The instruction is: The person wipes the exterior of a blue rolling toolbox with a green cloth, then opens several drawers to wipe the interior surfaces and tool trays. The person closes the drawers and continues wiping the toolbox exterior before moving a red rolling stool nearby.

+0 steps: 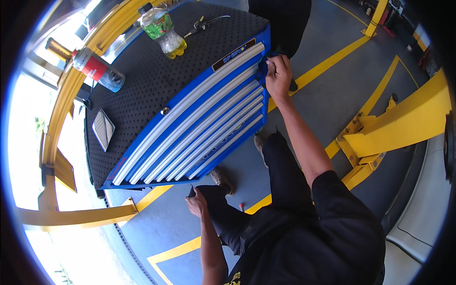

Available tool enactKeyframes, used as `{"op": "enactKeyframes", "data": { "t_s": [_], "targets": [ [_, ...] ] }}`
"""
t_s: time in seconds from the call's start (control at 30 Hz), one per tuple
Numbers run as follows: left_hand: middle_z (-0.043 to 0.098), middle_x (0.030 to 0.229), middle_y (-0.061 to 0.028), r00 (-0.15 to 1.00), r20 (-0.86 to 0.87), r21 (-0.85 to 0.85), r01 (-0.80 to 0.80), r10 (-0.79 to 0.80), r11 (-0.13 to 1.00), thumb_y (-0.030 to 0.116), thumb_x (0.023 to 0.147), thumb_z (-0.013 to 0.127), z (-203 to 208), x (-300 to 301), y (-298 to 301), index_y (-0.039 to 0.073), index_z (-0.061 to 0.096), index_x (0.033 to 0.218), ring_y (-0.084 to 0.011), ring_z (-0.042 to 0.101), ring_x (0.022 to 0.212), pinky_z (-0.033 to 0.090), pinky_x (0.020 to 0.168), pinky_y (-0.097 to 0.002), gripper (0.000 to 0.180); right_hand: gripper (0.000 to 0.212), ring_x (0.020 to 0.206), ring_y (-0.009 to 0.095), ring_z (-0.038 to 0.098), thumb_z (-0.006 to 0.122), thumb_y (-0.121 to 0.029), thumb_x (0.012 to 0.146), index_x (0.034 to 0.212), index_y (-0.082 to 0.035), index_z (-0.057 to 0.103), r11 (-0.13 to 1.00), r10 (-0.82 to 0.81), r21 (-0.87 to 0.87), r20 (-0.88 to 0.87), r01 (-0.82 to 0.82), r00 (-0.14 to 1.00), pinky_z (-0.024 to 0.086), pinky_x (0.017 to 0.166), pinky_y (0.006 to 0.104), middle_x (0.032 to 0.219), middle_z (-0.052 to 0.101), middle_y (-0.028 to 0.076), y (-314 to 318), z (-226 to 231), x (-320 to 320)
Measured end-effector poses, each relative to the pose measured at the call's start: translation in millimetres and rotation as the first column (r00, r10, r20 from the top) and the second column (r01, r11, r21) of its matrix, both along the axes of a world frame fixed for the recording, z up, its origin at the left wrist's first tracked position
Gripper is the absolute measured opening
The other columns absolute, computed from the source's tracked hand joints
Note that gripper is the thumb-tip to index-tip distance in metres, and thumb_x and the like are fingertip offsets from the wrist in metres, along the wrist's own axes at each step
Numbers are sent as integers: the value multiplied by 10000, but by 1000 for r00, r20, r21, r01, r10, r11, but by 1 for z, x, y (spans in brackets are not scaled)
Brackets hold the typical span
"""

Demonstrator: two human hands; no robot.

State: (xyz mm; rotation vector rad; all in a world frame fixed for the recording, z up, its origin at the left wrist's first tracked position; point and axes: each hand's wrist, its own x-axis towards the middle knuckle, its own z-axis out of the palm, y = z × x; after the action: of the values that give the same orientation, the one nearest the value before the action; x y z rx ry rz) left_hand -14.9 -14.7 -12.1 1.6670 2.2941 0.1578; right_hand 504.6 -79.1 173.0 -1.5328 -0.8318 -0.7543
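Here the person stands over a blue tool cabinet (190,123) with silver drawer handles, and the right hand (279,73) is up at the cabinet's far right corner, fingers curled tight around a dark blue cloth (262,66) pressed against the end of the top drawer rail. The left hand (197,203) hangs low by the thigh, loosely curled; it may pinch something small and dark, but I cannot tell from this angle.

On the cabinet's black dotted top mat (156,71), a green-labelled drinks bottle (163,29) lies near the far edge, a red-labelled spray can (97,70) lies toward the left edge, a flat ribbed metal piece (102,129) sits near the front left corner, and a small hand tool with a cable (204,22) rests at the far edge.

The wiping looks to be at an early or middle point: the cloth touches only the upper right corner, and the lower drawer fronts show no cloth near them, so most of the front seems left to do.
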Motion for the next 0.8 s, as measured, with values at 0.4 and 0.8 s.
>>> {"op": "enactKeyframes", "data": {
  "t_s": [0.4, 0.8],
  "targets": [
    [757, 1180, -342, 999, -18, 17, 31, -31, 999, 683, 968, 630, -1, -4, -2, -93, 641, 1238, -493, 739, 1138, 572, 999, -563, 821, 310, 1036, 417, 626, 665, 153, 821, 1080, -16, 668, 984, 33, -175, 288, 19, 957, 560, 894, 490, 1093, 661, 160, -16, 12, 6],
    [734, 1237, -342, 998, 46, -13, -32, 32, 999, 634, 958, 642, 13, -3, -6, -91, 631, 1272, -500, 722, 1173, 560, 1045, -554, 790, 61, 984, 399, 694, 662, 11, 1011, 1044, -21, 622, 996, -42, 73, -62, 47, 997, 528, 877, 458, 1016, 680, 187, 17, 3, 7]
  ]
}}
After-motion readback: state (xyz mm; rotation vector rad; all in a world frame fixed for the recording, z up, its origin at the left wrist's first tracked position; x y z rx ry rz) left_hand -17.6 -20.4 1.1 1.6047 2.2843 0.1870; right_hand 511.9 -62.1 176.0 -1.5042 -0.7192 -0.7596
